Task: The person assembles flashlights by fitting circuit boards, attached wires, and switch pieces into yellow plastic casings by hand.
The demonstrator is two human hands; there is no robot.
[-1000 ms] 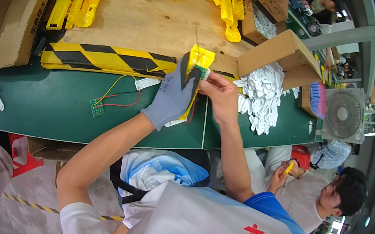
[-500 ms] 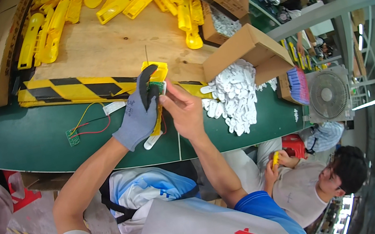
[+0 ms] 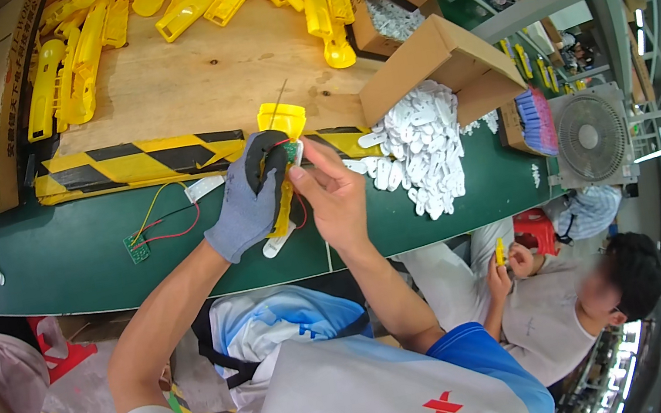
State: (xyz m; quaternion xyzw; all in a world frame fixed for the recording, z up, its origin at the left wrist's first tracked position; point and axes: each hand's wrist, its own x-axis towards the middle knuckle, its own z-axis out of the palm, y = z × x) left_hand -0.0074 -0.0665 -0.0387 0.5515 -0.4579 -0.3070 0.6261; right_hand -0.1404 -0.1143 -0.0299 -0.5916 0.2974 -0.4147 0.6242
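My left hand (image 3: 245, 199), in a grey glove with black fingers, is closed around a yellow plastic housing (image 3: 282, 118). A thin dark wire sticks up from the housing's far end. Against the housing sits a small green circuit board (image 3: 291, 151) with a whitish edge. My bare right hand (image 3: 336, 204) pinches at that edge with thumb and fingertips; its exact grip is partly hidden. A red wire loops out below the fingers. Under my left hand a white oval piece (image 3: 277, 243) shows. Left of the glove lies another wired green circuit board (image 3: 138, 247), with a white strip (image 3: 205, 188) nearby.
Yellow housings (image 3: 193, 5) are heaped on a wooden board (image 3: 175, 79) edged with striped tape (image 3: 137, 163). White pieces (image 3: 431, 149) spill from a cardboard box (image 3: 447, 66) onto the green table (image 3: 94, 270). A fan (image 3: 588, 136) stands right; a seated co-worker (image 3: 546, 328) holds a yellow part.
The whole view has shifted slightly. My left fingers have moved lower around the housing, baring more of its far end. My right fingertips stay at the board's edge.
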